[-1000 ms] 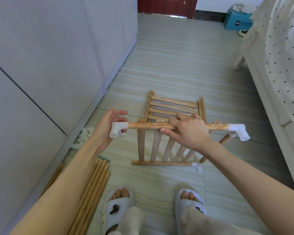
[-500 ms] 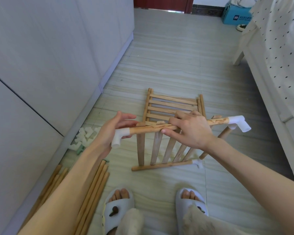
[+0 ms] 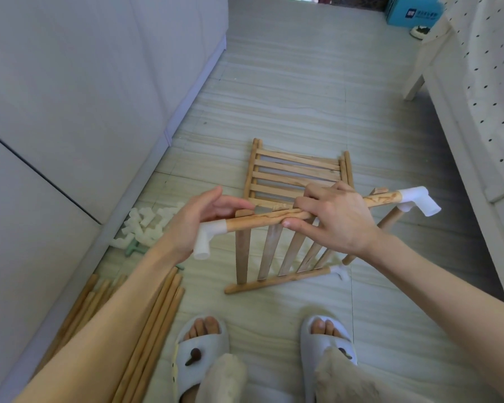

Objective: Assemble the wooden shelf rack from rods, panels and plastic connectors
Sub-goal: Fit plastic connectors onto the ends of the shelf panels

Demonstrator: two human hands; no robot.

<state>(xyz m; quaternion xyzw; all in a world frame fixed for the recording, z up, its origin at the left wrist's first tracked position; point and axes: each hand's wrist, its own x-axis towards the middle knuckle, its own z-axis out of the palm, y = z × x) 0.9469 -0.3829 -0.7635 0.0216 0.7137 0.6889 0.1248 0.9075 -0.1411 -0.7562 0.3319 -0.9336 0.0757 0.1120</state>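
A slatted wooden panel (image 3: 269, 251) stands tilted on the floor in front of my feet. Its top rod (image 3: 262, 220) carries a white elbow connector at the left end (image 3: 206, 238) and another at the right end (image 3: 419, 199). My right hand (image 3: 335, 221) grips the top rod at its middle. My left hand (image 3: 200, 219) is just behind the left connector, fingers straight and spread, holding nothing. The bottom rod (image 3: 274, 280) has a small white connector (image 3: 342, 271) at its right end. A second slatted panel (image 3: 297, 171) lies flat behind.
A pile of white connectors (image 3: 146, 225) and a green piece (image 3: 133, 250) lie by the cabinet base at left. A bundle of long rods (image 3: 149, 330) lies along the left by my slipper (image 3: 200, 349). A bed (image 3: 477, 112) borders the right; a blue box (image 3: 413, 11) sits far back.
My left hand has let go of the left connector and its fingers have spread. The top rod's left end has dipped while my right hand keeps its grip.
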